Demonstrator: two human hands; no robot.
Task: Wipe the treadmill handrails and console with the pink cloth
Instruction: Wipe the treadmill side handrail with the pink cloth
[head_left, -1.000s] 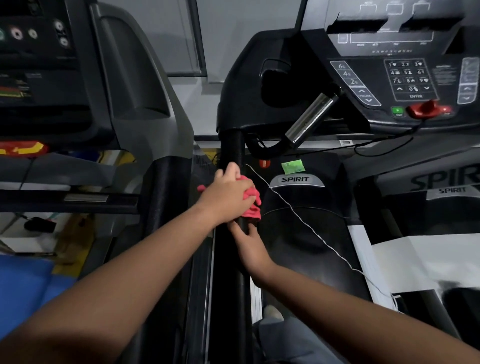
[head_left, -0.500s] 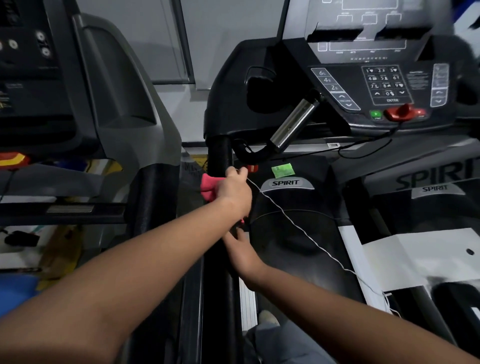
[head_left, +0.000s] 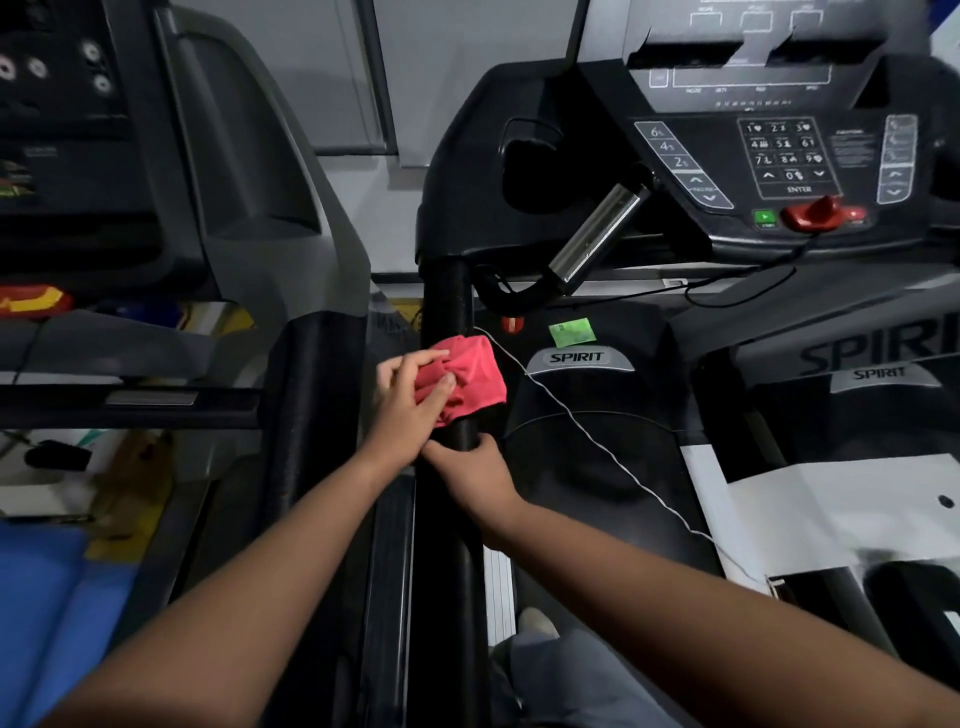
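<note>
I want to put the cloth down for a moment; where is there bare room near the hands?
The black motor cover right of the handrail is bare below the SPIRIT badge, though a white cord crosses it. The rail itself is crowded: pink cloth, left hand and right hand.

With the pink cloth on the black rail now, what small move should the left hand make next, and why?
Probably slide the crumpled pink cloth forward along the black padded handrail toward the console. The left hand presses it onto the rail, the right hand grips the rail just behind, and bare rail lies ahead.
</note>
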